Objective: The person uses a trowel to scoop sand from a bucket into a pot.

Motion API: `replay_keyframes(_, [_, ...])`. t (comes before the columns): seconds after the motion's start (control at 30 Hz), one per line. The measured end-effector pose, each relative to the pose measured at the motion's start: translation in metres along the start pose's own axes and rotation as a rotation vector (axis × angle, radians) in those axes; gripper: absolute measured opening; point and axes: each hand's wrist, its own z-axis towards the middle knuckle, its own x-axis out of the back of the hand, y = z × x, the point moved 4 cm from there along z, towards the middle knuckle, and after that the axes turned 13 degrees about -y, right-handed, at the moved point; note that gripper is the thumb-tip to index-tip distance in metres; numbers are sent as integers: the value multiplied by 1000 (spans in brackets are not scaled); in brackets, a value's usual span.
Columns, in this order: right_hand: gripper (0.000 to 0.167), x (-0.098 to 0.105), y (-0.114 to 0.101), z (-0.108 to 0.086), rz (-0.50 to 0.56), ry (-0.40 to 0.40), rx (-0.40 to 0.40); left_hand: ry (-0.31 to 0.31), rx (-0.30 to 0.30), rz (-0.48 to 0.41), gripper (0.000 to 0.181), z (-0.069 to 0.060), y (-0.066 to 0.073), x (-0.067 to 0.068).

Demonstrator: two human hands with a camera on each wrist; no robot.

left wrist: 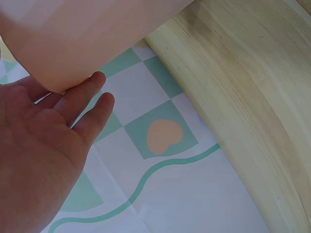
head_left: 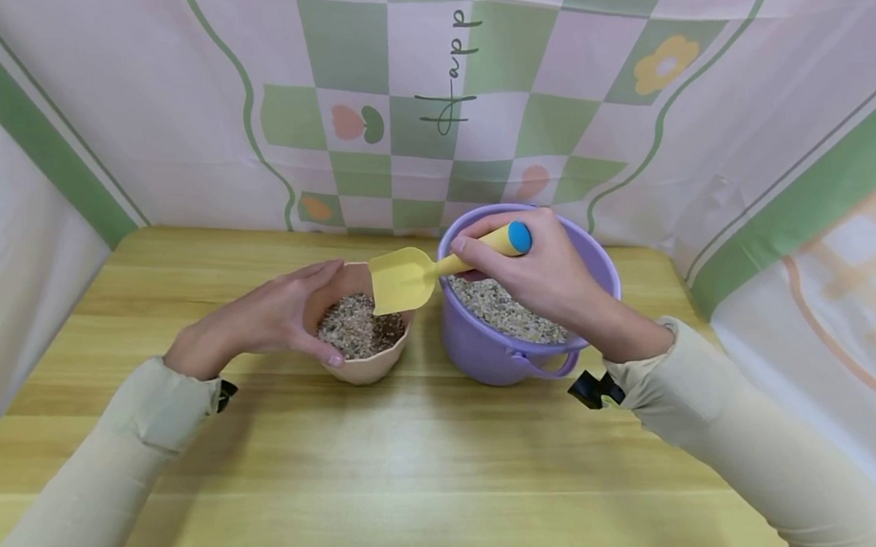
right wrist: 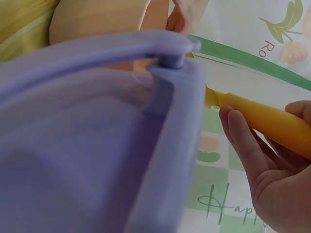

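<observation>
My right hand [head_left: 535, 269] grips the yellow handle of a small plastic shovel [head_left: 401, 282] with a blue end cap. The shovel's blade is over the right side of a beige flowerpot [head_left: 365, 372], and no grit shows on it. Pale gravel [head_left: 356, 323] and a patch of dark soil [head_left: 388, 330] lie inside the pot. My left hand [head_left: 281, 308] holds the pot from the left, thumb at the front rim and fingers against the far side. In the left wrist view, those fingers [left wrist: 85, 97] touch the pot's wall [left wrist: 87, 39].
Under my right hand stands a purple bucket [head_left: 478, 355] containing more pale gravel [head_left: 505, 312], its handle hanging down at the front. Both containers are on a wooden table [head_left: 402, 473]. A checked cloth [head_left: 422, 120] hangs behind the table's back edge.
</observation>
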Motion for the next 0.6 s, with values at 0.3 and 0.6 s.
replay_keyframes(0.3, [21, 6, -2, -3, -48, -19, 43, 5, 1, 11, 139, 0, 1, 1])
replay_keyframes(0.6, [21, 24, -10, -12, 66, 41, 157, 18, -12, -27, 139, 0, 2, 2])
